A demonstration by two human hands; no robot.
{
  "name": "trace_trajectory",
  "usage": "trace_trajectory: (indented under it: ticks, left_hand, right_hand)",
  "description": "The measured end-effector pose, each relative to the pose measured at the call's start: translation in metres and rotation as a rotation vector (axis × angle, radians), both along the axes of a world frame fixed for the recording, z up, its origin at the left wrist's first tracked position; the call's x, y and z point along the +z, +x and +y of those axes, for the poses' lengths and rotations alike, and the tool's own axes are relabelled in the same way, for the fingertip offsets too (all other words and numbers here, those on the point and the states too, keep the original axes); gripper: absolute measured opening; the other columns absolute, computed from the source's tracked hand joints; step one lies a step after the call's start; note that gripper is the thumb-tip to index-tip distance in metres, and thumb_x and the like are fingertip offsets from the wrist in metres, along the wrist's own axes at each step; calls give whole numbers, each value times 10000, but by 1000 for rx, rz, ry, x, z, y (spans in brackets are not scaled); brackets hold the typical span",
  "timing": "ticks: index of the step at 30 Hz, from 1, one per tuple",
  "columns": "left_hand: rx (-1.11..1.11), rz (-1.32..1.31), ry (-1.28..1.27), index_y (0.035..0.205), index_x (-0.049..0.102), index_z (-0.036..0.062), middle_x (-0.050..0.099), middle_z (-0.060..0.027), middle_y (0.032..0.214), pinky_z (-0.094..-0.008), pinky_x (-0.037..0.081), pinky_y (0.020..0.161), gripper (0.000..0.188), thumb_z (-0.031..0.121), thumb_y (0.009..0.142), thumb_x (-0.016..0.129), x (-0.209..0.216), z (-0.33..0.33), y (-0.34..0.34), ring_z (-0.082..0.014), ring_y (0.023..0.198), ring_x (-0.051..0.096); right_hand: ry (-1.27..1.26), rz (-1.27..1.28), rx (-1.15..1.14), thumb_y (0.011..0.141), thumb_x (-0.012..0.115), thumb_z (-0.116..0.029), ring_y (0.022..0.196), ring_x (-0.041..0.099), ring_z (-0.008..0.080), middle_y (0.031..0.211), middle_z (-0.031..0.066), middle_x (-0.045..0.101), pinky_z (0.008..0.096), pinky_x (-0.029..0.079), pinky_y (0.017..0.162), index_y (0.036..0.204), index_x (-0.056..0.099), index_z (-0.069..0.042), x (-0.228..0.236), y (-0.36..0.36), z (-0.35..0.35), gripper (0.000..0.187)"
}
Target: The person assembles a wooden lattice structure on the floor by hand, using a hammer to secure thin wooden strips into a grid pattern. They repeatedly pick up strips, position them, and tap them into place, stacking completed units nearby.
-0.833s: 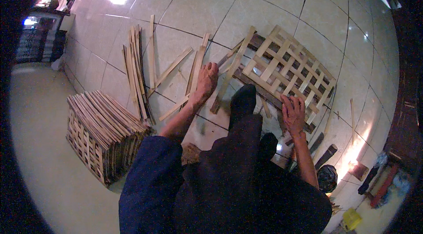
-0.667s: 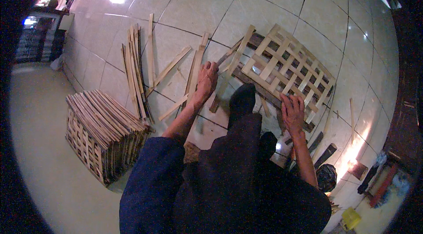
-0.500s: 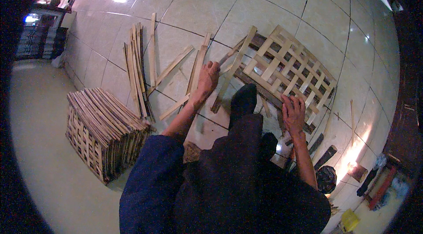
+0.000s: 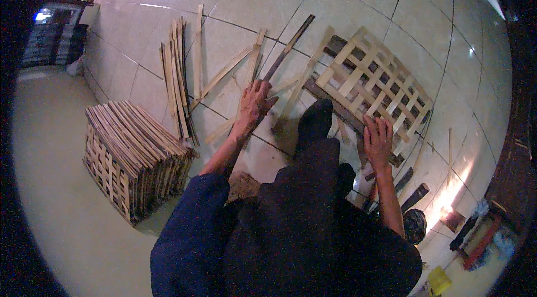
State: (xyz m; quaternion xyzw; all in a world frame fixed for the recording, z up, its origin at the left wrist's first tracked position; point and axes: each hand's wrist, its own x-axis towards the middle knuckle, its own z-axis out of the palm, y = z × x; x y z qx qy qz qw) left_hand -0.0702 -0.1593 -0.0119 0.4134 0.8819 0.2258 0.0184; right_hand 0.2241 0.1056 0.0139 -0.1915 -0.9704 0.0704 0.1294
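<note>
- Far left of the woven panel [image 4: 345, 85], similar panels [image 4: 131, 132] stand on edge, packed in a stack.
- Less far left of the panel, pale loose strips [image 4: 178, 81] lie bunched.
- Just left of the panel, the left hand [image 4: 253, 108] grasps a dark strip [image 4: 276, 65] by its near end; its long axis points away and rightward.
- The panel's long axis slants from far left to near right.
- On the panel's near edge, the right hand [image 4: 378, 137] rests bent fingers; gripping, cannot tell.
- Nearer than the panel, rightward: a black plastic bag [image 4: 415, 225], contents hidden.
</note>
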Motion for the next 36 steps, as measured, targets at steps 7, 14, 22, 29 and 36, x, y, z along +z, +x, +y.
trace_trajectory:
  ticks: [7, 14, 22, 29, 36]
  left_hand:
    - [239, -806, 143, 1013, 547, 42, 540, -140, 926, -435, 469, 709, 216, 124, 824, 612, -31, -7, -28, -342, 890, 564]
    - [12, 20, -9, 1018, 554, 42, 569, -147, 949, -455, 485, 685, 204, 117, 831, 583, 6, -1, -3, -352, 849, 583]
    - [182, -661, 1, 896, 639, 36, 623, -85, 772, -350, 469, 625, 250, 281, 885, 593, 32, -3, -69, -175, 702, 583]
    - [79, -520, 3, 864, 566, -30, 576, -142, 740, -378, 448, 677, 274, 243, 881, 548, 17, -7, -95, -185, 692, 543]
    - [48, -731, 83, 813, 555, -15, 556, -124, 719, -369, 431, 646, 288, 263, 891, 549, 22, 2, -79, -155, 687, 513]
  right_hand:
    - [-3, 18, 30, 864, 581, -135, 1082, 510, 291, 1121, 98, 573, 454, 386, 992, 1158, 614, -149, 5, -5, 3, 297]
    - [-8, 25, 36, 862, 586, -142, 1098, 507, 283, 1127, 94, 574, 447, 382, 1006, 1196, 606, -155, 3, -2, 1, 334]
    - [-23, 1, 0, 874, 585, -157, 1108, 500, 298, 1124, 89, 577, 458, 361, 1027, 1211, 603, -162, 1, -3, -1, 338]
    - [-39, 23, -19, 884, 578, -159, 1108, 492, 309, 1114, 80, 579, 456, 359, 1033, 1190, 615, -161, 4, -3, -2, 309]
    - [-9, 1, 20, 889, 573, -132, 1110, 483, 297, 1127, 82, 548, 435, 365, 1018, 1191, 607, -158, 7, -7, -1, 305]
